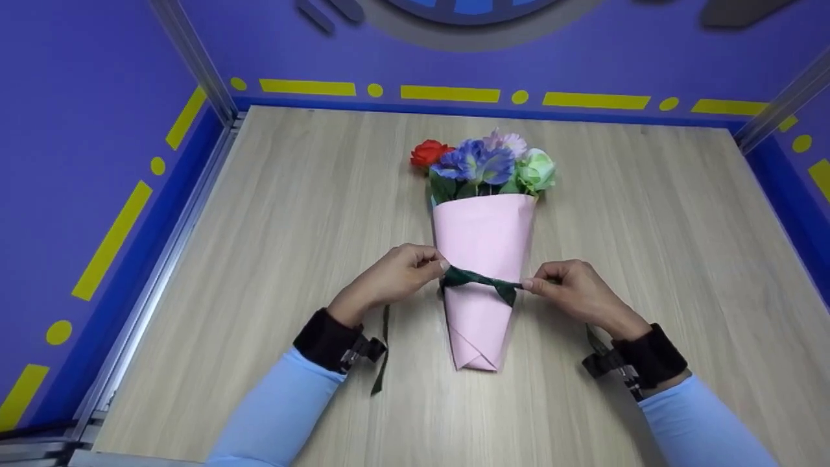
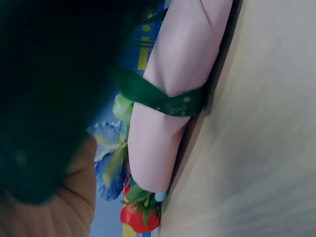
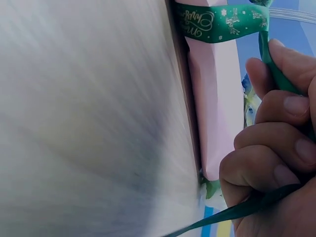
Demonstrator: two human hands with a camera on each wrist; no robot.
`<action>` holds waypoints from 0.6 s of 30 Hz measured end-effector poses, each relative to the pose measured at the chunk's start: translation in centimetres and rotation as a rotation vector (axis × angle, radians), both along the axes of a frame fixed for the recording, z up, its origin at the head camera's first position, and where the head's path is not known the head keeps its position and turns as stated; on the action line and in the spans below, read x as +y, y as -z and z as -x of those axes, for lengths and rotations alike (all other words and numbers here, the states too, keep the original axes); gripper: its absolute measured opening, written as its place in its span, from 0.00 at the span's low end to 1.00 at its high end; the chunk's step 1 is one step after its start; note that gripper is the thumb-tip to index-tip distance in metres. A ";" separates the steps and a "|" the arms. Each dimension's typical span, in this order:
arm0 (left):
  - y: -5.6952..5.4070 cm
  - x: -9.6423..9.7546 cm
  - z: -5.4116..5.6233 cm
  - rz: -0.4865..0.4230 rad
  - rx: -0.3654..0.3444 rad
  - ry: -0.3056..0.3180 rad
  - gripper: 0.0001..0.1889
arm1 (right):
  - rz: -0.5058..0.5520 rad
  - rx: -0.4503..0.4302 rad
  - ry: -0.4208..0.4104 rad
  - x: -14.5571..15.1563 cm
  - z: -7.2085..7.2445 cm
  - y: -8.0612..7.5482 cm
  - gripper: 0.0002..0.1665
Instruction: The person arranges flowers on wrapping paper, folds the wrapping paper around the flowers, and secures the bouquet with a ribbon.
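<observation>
A bouquet in a pink paper wrap (image 1: 483, 237) lies on the table, its blooms pointing away from me. Around its middle runs a dark green ribbon (image 1: 476, 277), crossed over at the front; white print shows on it in the right wrist view. My left hand (image 1: 399, 275) pinches one side of the ribbon at the wrap's left edge. On the other side my right hand (image 1: 577, 292) grips the opposite length, fingers curled round it (image 3: 276, 128). A loose ribbon tail hangs below each hand. Blurred green ribbon (image 2: 54, 89) covers much of the left wrist view.
Red (image 1: 429, 154), blue (image 1: 476, 162), pink and pale green (image 1: 537, 170) flowers stick out of the wrap's far end. The wood-grain table (image 1: 292, 214) is bordered by blue panels (image 1: 84, 130) with yellow marks and metal posts at the corners.
</observation>
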State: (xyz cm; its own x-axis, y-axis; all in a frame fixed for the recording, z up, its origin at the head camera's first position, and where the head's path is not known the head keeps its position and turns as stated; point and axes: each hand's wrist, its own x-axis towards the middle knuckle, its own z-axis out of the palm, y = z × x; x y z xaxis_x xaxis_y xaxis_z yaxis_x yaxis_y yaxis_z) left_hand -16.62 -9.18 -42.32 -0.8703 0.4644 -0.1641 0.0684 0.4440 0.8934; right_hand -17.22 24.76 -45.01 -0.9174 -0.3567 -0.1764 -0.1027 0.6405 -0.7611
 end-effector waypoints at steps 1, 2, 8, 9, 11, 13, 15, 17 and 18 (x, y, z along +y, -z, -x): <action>0.0 -0.3 0.0 0.017 0.004 0.019 0.15 | -0.004 -0.002 -0.002 0.0 -0.1 0.0 0.19; 0.0 -0.6 0.0 0.032 0.004 0.035 0.16 | -0.010 -0.001 -0.006 0.1 -0.1 0.0 0.19; 0.7 -2.5 -0.4 0.114 -0.060 0.070 0.17 | -0.029 0.008 -0.015 1.0 -0.7 0.0 0.18; 0.9 -2.9 -0.4 0.123 -0.073 0.078 0.18 | -0.033 0.007 -0.013 1.3 -0.7 0.0 0.17; 1.2 -3.5 -0.5 0.133 -0.094 0.098 0.18 | -0.040 -0.006 -0.005 2.0 -0.9 0.1 0.17; 1.4 -4.1 -0.5 0.139 -0.106 0.121 0.17 | -0.047 -0.019 0.001 2.5 -1.1 0.1 0.18; 1.4 -4.5 -0.4 0.154 -0.095 0.141 0.16 | -0.053 -0.027 0.009 2.9 -1.2 -0.1 0.18; 1.3 -4.9 -0.3 0.170 -0.095 0.150 0.16 | -0.058 -0.033 0.020 3.3 -1.2 -0.3 0.18; 1.3 -5.2 -0.2 0.177 -0.098 0.149 0.15 | -0.060 -0.031 0.026 3.5 -1.2 -0.4 0.18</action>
